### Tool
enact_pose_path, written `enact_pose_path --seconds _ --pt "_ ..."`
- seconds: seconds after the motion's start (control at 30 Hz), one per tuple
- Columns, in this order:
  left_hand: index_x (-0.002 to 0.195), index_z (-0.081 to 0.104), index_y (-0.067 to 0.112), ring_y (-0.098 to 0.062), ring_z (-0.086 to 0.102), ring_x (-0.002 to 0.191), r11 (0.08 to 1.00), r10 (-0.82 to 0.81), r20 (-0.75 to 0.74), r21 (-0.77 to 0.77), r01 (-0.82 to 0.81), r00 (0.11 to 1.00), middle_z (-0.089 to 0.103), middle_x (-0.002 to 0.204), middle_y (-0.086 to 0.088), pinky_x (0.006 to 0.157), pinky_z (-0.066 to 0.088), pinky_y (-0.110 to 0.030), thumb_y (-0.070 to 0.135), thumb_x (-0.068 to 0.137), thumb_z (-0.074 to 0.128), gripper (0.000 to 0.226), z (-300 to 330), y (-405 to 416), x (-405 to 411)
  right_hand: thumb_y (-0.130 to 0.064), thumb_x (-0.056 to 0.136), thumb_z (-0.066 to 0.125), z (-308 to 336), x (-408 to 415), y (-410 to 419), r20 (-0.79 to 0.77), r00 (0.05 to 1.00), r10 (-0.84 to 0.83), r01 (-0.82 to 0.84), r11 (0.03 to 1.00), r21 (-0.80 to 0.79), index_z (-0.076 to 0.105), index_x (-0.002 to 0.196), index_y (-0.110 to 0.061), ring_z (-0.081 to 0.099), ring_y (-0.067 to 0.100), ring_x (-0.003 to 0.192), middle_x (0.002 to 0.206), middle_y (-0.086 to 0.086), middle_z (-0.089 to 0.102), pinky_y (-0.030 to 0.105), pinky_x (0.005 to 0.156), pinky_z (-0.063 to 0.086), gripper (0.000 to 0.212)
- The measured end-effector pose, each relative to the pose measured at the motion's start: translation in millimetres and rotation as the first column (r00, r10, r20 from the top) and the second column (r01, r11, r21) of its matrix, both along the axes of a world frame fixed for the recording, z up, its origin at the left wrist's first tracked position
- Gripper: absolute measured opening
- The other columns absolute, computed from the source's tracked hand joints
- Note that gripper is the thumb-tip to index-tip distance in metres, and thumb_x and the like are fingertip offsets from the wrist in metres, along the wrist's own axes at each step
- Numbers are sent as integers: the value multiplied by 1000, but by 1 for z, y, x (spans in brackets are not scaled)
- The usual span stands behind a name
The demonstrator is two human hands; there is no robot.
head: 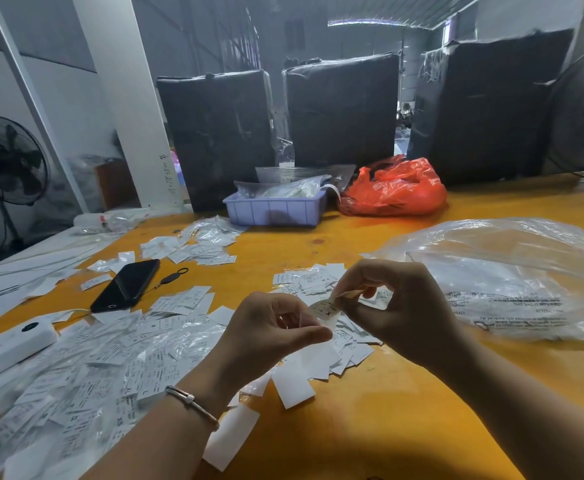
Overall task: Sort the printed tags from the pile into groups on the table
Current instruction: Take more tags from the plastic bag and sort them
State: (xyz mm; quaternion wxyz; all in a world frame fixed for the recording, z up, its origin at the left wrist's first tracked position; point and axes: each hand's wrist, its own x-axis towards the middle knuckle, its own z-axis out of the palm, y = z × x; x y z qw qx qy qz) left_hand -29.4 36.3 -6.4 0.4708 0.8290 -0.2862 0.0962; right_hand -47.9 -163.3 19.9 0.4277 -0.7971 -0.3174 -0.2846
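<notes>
**Printed tags: one pinched between both your hands, rest spread on the table**

Printed tags lie in a big loose pile at your left, mixed w/ clear film, some showing size marks like XS and XL. On the far left edge sits a white device, partly on the pile. Behind it a black phone lies face up w/ a ring strap beside it. A smaller group of tags lies further back, near a lavender tray holding clear bags.

Your left hand, bracelet on the wrist, has its fingers curled, thumb and forefinger pinching the lower end of a single tag. Your right hand pinches the top of that same tag, fingers curled round it; it's held just above another group of tags in the middle of the orange table. The tag shows an X mark; rest of the print is too small to read.

Right of your hands lies a large clear plastic bag w/ printed warning text. A red bag sits at the back, beside the tray.
</notes>
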Motion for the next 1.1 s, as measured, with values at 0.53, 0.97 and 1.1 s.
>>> enact_pose_path --seconds 0.53,0.97,1.1 --pt "81 76 40 -13 65 72 999 -23 -62 27 25 998 74 81 13 61 55 -30 50 73 75 13 -2 -1 0 -8 77 76 -8 4 3 -149 989 7 -8 1000 -4 72 95 -21 63 7 70 77 -9 71 23 65 51 22" --pt "87 73 44 -19 70 84 1000 -10 -138 -26 6 990 75 91 13 74 60 -44 34 75 81 17 1 -1 -1 -8 81 73 -10 7 4 -171 984 -40 48 998 43 74 101 -21 64 6 74 81 -18 70 23 65 53 25" --pt "87 74 43 -20 70 85 1000 -10 -152 -28 6 988 76 90 13 75 60 -44 36 74 80 16 1 -1 -1 -8 80 74 -10 7 4 -198 980 -21 33 998 54 73 103 -21 64 4 74 81 -15 71 19 65 52 26"
